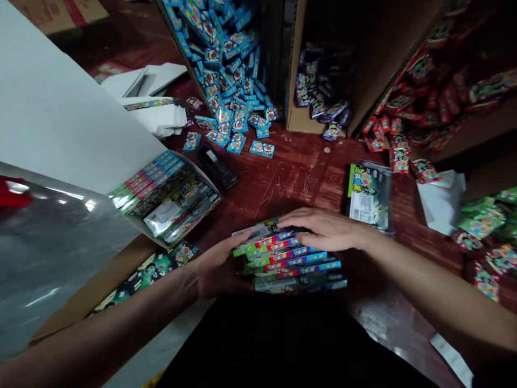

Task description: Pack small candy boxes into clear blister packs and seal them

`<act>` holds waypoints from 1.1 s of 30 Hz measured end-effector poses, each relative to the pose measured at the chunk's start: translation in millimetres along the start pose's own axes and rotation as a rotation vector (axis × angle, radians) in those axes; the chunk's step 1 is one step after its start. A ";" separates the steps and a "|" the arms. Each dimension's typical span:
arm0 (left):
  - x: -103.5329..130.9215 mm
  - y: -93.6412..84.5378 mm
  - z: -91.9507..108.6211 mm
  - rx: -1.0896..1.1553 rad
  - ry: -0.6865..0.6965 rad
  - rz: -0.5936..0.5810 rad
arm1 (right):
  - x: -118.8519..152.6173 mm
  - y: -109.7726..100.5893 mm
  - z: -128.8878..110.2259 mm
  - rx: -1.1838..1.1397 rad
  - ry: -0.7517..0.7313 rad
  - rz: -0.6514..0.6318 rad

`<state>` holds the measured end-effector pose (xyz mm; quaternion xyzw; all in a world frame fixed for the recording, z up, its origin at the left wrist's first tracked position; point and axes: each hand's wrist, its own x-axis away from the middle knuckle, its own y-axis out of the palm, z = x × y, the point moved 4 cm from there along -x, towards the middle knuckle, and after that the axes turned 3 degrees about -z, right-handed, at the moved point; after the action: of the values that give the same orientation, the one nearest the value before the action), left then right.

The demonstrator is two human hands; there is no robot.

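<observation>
A stack of flat packs (293,264) with green, red, purple and blue edges lies close to my body at the table's near side. My left hand (220,267) grips its left end, thumb over the top and the other fingers mostly hidden. Across the far right part of the stack rests my right hand (327,229), fingers closed against the top pack. Beyond my right wrist lies a single clear-wrapped pack (367,194) with a white label. To the left, an open box (202,175) holds several similar packs.
Open cartons at the back hold blue packets (238,59), purple packets (317,99) and red packets (440,102), some spilled onto the red-brown table (278,178). A black tool (218,164) lies beside the box. White papers (442,202) and green packets (484,218) are at right.
</observation>
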<state>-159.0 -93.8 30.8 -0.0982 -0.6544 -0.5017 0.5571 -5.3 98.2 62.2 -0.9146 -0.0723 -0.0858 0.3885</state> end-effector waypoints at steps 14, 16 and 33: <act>34.1 -13.5 -25.6 -0.578 0.534 0.131 | -4.1 -4.6 11.7 -0.064 0.092 -0.037; 26.5 -17.0 -24.9 -0.689 0.681 0.231 | -4.2 -7.3 10.8 -0.091 0.082 -0.038; -10.3 -20.1 34.1 -1.253 1.230 0.290 | 9.4 -0.5 4.5 -0.111 0.208 0.017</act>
<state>-190.7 -72.8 15.5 -0.1799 0.1744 -0.6561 0.7118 4.2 102.4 61.5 -0.9215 -0.0189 -0.1810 0.3432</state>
